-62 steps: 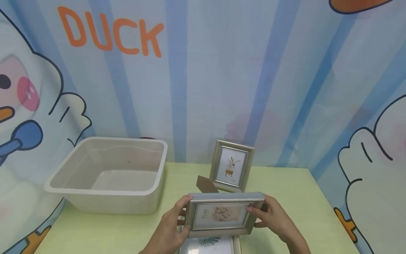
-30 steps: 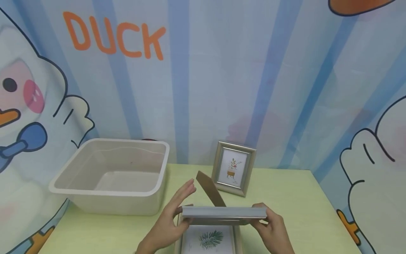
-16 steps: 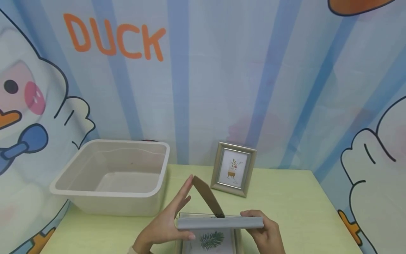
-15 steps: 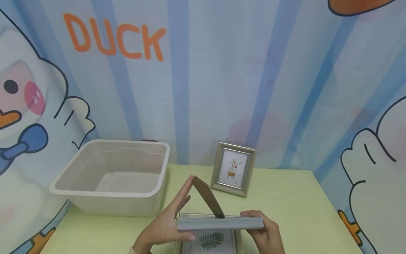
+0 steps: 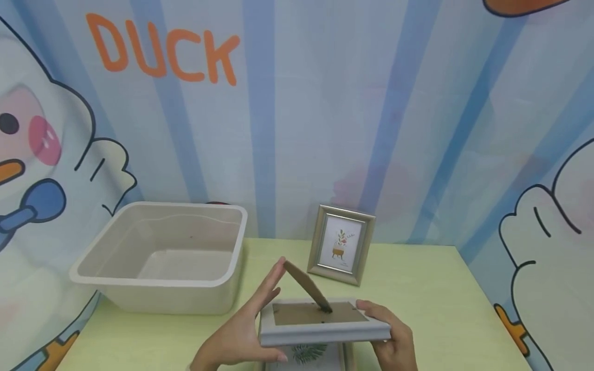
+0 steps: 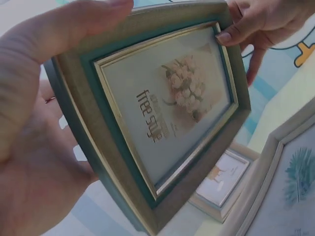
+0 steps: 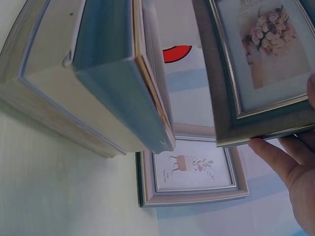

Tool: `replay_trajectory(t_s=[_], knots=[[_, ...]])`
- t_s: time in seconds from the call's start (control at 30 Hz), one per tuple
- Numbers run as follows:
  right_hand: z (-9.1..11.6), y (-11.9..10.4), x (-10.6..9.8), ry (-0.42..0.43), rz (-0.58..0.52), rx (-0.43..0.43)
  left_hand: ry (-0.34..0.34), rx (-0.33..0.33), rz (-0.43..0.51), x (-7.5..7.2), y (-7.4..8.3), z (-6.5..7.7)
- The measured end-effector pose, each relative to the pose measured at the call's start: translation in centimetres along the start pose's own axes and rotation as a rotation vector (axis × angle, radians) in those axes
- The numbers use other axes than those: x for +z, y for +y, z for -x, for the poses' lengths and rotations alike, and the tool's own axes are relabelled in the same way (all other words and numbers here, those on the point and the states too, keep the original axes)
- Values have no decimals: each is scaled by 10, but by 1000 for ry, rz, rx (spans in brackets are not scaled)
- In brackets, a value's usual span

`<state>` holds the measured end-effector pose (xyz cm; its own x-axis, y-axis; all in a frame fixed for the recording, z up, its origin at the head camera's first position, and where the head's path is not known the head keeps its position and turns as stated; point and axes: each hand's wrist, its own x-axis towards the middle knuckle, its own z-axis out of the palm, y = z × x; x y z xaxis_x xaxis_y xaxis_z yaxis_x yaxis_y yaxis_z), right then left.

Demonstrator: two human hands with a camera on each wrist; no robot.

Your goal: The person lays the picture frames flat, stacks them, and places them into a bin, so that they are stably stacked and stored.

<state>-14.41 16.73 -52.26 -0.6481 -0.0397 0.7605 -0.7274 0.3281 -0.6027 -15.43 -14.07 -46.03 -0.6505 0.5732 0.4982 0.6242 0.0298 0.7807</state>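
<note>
A picture frame [image 5: 325, 332] is held above the table, its brown back facing up in the head view. Its front, in the left wrist view, has a pink flower bouquet print [image 6: 189, 91]. The stand leg [image 5: 306, 283] juts up from the back, swung out. My left hand [image 5: 236, 327] holds the frame's left end, thumb along the front, a straight finger at the leg's tip. My right hand [image 5: 392, 330] grips the opposite end, thumb on the front border. Beneath lies another frame with a green palm leaf print [image 5: 308, 353], mostly covered.
A small frame with a potted plant print [image 5: 341, 245] stands upright towards the table's back. At the left is a pale plastic bin [image 5: 162, 281]. Several frames [image 7: 88, 73] lie stacked close by in the right wrist view. A duck-printed curtain [image 5: 315, 129] hangs behind the table.
The held frame has tipped over from showing its bouquet front to showing its back. My left fingers have moved up onto the leg, which leans a little further left.
</note>
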Motion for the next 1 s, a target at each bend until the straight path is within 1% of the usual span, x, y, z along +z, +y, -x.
replay_trajectory(t_s=[0.13,0.23,0.33,0.37,0.47,0.57,0.63,0.7,0.87,0.93,1.0], knots=[[-2,6,0,23,-47,-111,39,-16,-89,1,4,2],[-4,8,0,29,-88,-162,67,-34,-113,3,7,4],[-6,7,0,33,-126,-204,99,-24,-123,6,9,5],[-7,6,1,36,-134,-215,113,-7,-125,7,9,6],[-8,4,1,42,-142,-219,156,75,-141,10,7,7],[-7,3,2,56,-133,-206,201,165,-158,12,3,9],[-6,3,3,67,-111,-186,230,209,-146,13,0,9],[-6,1,4,81,-89,-175,270,241,-119,15,-3,10],[-8,-3,6,112,-62,-166,384,384,-9,17,-9,9],[-9,-4,6,127,-63,-171,418,433,26,17,-10,8],[-10,-5,6,140,-58,-171,439,464,54,17,-10,7]])
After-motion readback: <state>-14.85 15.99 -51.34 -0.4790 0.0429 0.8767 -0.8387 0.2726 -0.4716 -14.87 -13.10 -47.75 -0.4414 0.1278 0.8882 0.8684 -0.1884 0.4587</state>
